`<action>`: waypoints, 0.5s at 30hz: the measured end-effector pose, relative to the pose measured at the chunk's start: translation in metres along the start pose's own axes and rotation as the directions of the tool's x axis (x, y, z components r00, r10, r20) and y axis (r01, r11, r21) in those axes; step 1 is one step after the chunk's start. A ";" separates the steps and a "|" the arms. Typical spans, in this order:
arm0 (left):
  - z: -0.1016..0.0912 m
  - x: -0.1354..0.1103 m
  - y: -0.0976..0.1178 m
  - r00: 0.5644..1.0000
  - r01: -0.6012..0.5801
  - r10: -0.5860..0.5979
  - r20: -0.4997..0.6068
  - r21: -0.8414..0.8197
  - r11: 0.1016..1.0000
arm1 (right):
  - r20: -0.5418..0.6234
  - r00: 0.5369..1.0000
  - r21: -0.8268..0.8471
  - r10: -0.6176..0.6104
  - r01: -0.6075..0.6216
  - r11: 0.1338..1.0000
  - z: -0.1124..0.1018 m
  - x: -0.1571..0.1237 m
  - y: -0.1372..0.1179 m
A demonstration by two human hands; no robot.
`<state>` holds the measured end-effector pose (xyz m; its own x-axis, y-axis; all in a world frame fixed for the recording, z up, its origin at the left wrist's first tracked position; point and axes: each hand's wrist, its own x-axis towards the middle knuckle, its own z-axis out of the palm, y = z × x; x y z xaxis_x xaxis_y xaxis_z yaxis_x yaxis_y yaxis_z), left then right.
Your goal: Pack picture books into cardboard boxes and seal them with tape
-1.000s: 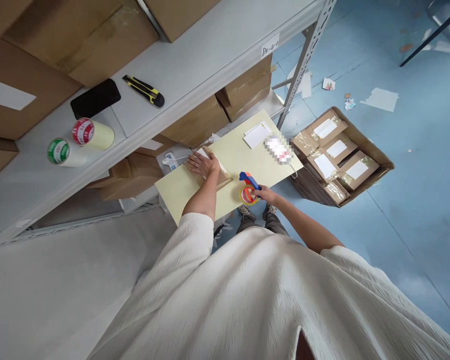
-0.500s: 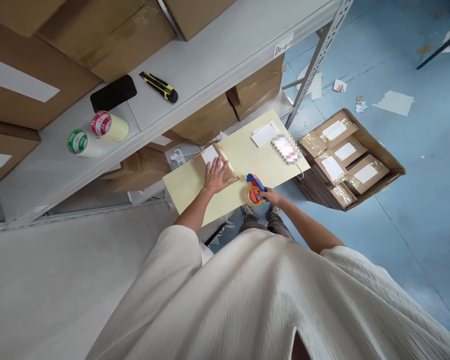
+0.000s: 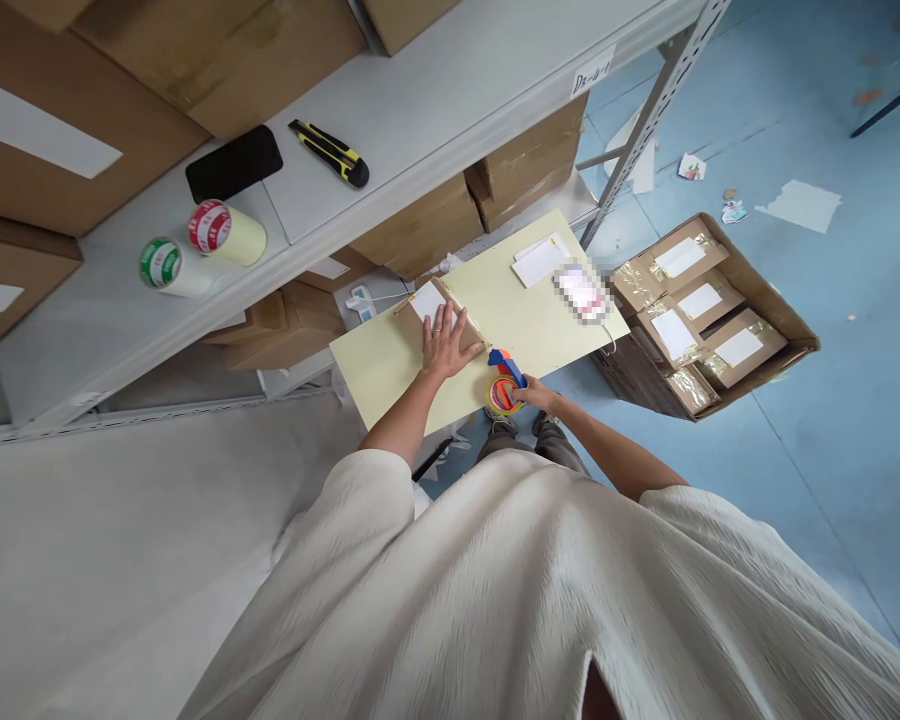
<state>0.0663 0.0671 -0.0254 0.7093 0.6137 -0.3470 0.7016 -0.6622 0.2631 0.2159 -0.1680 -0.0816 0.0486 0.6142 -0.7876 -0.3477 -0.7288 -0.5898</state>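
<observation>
This place is looking like a storeroom or a packing corner. A metal shelf (image 3: 435, 80) is carrying brown boxes (image 3: 225, 60) and a handwritten label (image 3: 593, 72). Rolls of tape (image 3: 244, 236), a cutter (image 3: 330, 153) and a tape dispenser (image 3: 508, 369) are pointing to packing work. A big carton (image 3: 776, 295) is holding taped parcels (image 3: 673, 335), and paper scraps (image 3: 804, 205) are littering the blue floor (image 3: 832, 400).

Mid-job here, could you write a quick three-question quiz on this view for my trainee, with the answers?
1. Which hand grips the blue-and-orange tape dispenser?
2. True or false: the left hand rests on a small cardboard box.
3. Where does the yellow-and-black utility knife lie: (a) in the open carton, (b) on the gray shelf, or (c) on the floor?

Key: 1. The right hand. 2. True. 3. b.
</observation>
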 end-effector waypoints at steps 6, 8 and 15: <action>0.000 0.000 0.002 1.000 0.023 -0.024 0.009 0.018 1.000 | -0.014 1.000 -0.042 0.001 -0.002 0.999 -0.008 -0.012 -0.005; 0.000 0.000 0.002 1.000 0.025 -0.025 -0.005 0.017 1.000 | -0.018 1.000 -0.057 0.017 -0.018 0.998 -0.012 -0.016 -0.007; 0.004 0.006 0.015 0.994 0.094 -0.094 -0.055 -0.004 0.996 | 0.034 0.998 -0.081 0.057 -0.055 0.995 -0.040 -0.024 -0.013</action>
<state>0.0811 0.0592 -0.0269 0.6428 0.6961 -0.3198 0.7655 -0.5997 0.2333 0.2567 -0.1851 -0.0619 -0.0037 0.5813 -0.8137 -0.2729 -0.7834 -0.5585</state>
